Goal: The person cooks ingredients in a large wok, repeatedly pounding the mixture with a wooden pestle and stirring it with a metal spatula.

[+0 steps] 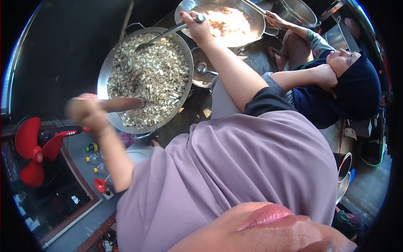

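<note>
Before me stands a wide metal wok filled with crumbly grey-brown food mixed with chopped white pieces. My left hand, blurred, grips a wooden paddle or handle over the wok's near-left side; its far end meets the food. My right hand is closed around the upper end of a long metal spatula or ladle. That tool slants across the wok's rim, and its head is partly buried in the food at the far side.
A second wok holds sunlit reddish food; a co-worker's hand grips a metal handle there. Between us lies a pan with a ladle. A red-bladed fan and several bottles stand left. Metal pots stand beyond.
</note>
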{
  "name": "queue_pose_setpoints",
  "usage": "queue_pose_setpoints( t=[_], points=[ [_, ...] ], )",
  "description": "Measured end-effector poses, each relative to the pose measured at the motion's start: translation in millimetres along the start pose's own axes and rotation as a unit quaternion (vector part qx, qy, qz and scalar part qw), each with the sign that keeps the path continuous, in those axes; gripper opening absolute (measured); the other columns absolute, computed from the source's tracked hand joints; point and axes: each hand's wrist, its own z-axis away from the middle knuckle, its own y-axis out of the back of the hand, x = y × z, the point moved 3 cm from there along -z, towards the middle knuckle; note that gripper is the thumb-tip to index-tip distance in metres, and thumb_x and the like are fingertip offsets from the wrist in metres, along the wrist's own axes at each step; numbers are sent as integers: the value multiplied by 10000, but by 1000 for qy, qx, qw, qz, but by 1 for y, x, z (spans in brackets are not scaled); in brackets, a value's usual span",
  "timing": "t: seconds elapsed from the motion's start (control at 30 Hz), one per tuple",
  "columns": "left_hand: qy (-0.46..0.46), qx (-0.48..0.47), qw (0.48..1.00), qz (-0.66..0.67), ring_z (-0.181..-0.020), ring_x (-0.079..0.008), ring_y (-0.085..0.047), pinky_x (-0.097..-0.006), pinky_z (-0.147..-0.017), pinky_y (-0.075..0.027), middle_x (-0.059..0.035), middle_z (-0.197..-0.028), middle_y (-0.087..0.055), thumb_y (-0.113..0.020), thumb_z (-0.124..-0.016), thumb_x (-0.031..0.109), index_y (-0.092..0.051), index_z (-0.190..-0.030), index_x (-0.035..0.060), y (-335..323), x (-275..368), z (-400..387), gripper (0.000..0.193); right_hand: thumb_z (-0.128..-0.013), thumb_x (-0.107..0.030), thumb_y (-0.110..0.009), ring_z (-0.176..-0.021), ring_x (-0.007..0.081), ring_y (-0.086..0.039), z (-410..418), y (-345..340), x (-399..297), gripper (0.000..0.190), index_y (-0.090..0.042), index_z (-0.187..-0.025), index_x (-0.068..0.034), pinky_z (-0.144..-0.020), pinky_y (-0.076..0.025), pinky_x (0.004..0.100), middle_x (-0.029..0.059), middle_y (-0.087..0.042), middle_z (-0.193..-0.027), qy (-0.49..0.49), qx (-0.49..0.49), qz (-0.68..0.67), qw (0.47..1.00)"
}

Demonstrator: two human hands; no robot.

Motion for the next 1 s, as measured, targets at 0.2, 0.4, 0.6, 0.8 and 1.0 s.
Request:
queue_pose_setpoints(
  t=[0.2, 0.4, 0.6, 0.8, 1.0],
  points=[
    [-12, 83, 997, 4, -553, -156, -546, -274, -552, -458, -77, -636, -558, -531, -725, 10, -482, -691, 18, 2, -2, 22, 60, -843, -350, -662, -551, 66, -425, 0, 8, 8, 358, -614, -723, -16, -529, -389, 247, -17, -494, -565, -18, -2, -16, 1000],
    [-181, 145, 946, 228, -564, -228, -497, -398, -598, -485, -118, -577, -439, -515, -702, 23, -454, -722, 14, 98, 103, -66, 65, -844, -351, -664, -535, 63, -414, 1, 10, 2, 345, -627, -733, -27, -513, -379, 255, -25, -481, -552, -38, -6, -11, 999],
    [-162, 122, 979, 9, -590, -212, -552, -338, -624, -491, -110, -655, -568, -532, -693, 37, -480, -636, 23, 31, 78, -61, 78, -866, -347, -626, -586, 70, -448, 9, 0, -17, 339, -649, -818, -13, -555, -393, 255, -19, -515, -605, -30, -23, 1, 999],
    [83, 151, 977, 127, -589, -152, -549, -291, -609, -477, -77, -644, -551, -523, -739, -19, -468, -733, 14, -55, -65, 8, 65, -829, -348, -684, -584, 82, -474, 8, 7, -15, 319, -635, -752, -42, -584, -437, 260, -7, -538, -596, -69, -16, 9, 997],
    [65, 128, 978, 151, -591, -157, -546, -293, -603, -474, -87, -672, -552, -519, -773, -14, -438, -778, 25, -56, -58, 22, 90, -826, -340, -690, -595, 75, -474, 7, 11, -18, 315, -632, -766, -36, -572, -434, 256, -12, -540, -611, -67, -25, 17, 997]
  ],
)
